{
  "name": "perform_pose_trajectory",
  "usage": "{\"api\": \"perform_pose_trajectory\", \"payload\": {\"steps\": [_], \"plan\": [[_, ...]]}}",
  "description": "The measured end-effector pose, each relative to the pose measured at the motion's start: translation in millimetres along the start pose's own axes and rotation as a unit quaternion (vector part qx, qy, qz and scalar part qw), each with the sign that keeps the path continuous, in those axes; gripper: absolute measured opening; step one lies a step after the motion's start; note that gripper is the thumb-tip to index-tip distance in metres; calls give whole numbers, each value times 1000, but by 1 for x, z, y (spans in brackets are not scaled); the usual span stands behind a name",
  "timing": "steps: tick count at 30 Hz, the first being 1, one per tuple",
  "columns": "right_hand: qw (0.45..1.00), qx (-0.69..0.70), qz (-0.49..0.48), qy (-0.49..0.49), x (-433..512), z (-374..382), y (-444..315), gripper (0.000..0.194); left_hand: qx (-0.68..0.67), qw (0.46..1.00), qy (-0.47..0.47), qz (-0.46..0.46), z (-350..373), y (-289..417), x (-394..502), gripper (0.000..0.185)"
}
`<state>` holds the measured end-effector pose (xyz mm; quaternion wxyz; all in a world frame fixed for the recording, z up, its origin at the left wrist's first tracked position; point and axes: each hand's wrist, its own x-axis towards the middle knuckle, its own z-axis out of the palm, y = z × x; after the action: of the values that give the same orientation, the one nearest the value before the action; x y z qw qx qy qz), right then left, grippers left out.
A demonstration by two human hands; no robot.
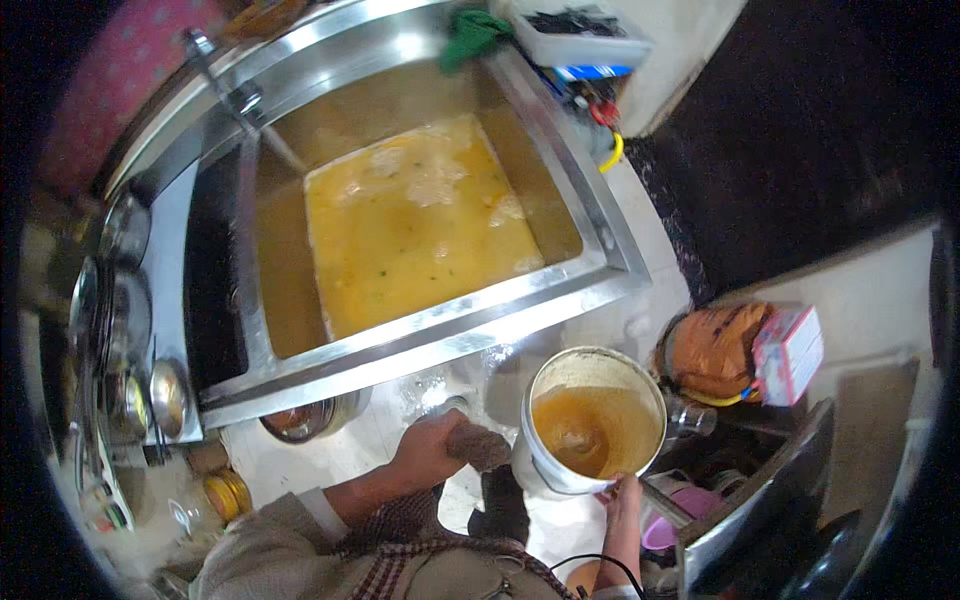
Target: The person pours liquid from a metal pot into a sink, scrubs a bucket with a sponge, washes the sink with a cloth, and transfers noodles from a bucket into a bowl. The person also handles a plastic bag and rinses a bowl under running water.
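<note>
My right hand [621,489] grips the near edge of a white plastic bucket [526,427]. Cloudy orange-brown liquid [574,435] lies in the bucket, which tilts towards the view. Left of the bucket, my left hand [429,448] is held below the sink's front edge, its fingers largely hidden. A rough brown object [478,447] meets that hand; whether it is gripped I cannot tell. Ahead stands a stainless steel sink [450,341], its basin covered with yellowish, murky water [420,240] bearing foam and small green bits.
A metal tap [247,101] reaches over the basin. A green cloth [474,37] hangs at the back rim. Steel dishes [169,397] stand at left, above yellow-lidded jars [226,496]. To the right are an orange bundle [716,349], a box [787,356] and a pink plastic vessel [679,517].
</note>
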<state>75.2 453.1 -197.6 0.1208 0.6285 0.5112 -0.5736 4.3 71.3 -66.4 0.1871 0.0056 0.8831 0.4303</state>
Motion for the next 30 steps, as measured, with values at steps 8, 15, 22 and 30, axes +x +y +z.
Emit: {"api": "perform_pose_trajectory", "payload": {"steps": [8,15,22,30], "plan": [[991,-108,-45,-59,-197,-58,-124,28,-54,977,142,150,-91,11,5,20],[957,-44,-215,-188,-351,-41,-226,44,-201,953,224,42,-171,-11,1,36],[902,-132,-365,-190,-430,8,-297,41,-141,940,293,-103,-209,8,-10,39],[859,-220,-396,-239,-446,96,-362,33,-133,896,413,-90,-197,8,-18,45]]}}
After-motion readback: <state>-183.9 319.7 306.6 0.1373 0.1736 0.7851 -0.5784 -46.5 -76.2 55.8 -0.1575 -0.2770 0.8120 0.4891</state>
